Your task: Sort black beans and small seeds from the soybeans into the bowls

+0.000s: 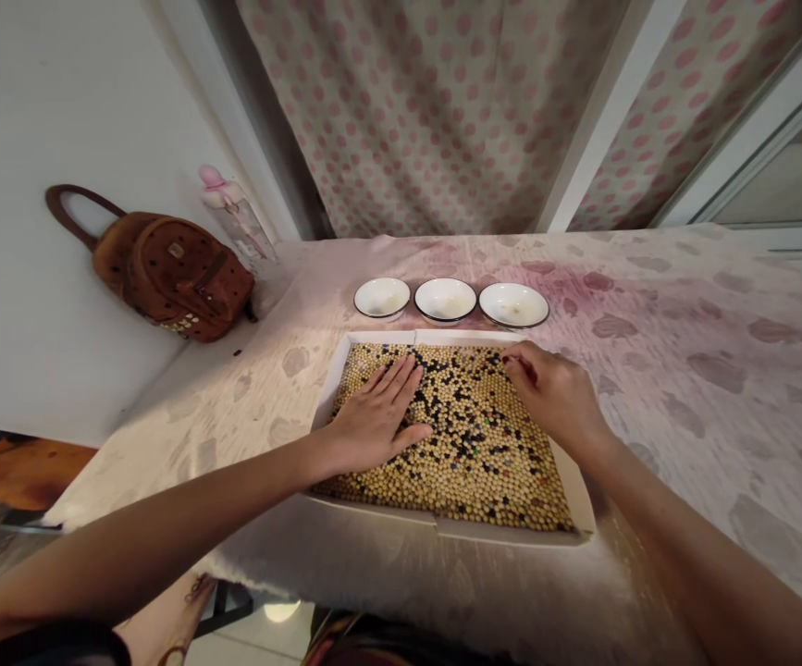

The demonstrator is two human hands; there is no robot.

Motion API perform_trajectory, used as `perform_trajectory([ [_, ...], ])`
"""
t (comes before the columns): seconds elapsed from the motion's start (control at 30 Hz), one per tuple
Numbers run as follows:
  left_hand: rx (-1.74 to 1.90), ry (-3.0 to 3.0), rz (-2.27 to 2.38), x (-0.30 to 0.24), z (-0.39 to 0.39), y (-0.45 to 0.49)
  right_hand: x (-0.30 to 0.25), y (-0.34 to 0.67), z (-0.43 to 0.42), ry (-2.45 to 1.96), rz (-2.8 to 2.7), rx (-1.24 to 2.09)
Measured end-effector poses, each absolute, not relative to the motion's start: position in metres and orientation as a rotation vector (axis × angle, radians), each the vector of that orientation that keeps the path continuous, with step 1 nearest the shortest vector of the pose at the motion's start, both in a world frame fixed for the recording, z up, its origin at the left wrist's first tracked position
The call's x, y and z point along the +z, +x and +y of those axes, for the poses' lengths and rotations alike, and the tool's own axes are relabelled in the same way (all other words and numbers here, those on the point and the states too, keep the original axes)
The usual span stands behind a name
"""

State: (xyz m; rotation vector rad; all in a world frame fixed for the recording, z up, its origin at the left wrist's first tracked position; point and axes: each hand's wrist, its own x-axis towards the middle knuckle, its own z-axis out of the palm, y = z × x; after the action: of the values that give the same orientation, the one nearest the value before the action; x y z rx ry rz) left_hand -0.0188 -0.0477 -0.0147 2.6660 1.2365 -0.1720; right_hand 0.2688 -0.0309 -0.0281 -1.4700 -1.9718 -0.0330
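Nearest the camera, the left hand [373, 416] lies flat on a white cardboard tray [442, 525] of pale soybeans [401, 486] mixed with dark beans [460, 421], its fingers [397, 375] spread and pressed onto the layer in the tray's left half. The right hand [549, 393] sits toward the far right of the tray, its fingers [520, 363] curled down onto the beans near the far rim; whether they pinch anything, I cannot tell. The tray fills the lower centre of the frame, its long axis running across the view, and the dark beans gather thickest between the hands. Beyond the far rim, three white bowls [445, 301] stand in a row on the mottled counter [720, 416]. At upper left, a brown studded backpack [171, 273] rests against a white wall [40, 324] beside a pink-topped bottle [234, 217], and a polka-dot curtain [428, 111] hangs across the top.
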Motion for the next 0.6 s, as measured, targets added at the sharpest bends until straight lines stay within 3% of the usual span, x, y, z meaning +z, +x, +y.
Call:
perform_trajectory([
  [0.6, -0.232, 2.629, 1.161, -0.009, -0.040, 0.003, -0.031, 0.269, -0.030, -1.489, -1.975, -0.089],
])
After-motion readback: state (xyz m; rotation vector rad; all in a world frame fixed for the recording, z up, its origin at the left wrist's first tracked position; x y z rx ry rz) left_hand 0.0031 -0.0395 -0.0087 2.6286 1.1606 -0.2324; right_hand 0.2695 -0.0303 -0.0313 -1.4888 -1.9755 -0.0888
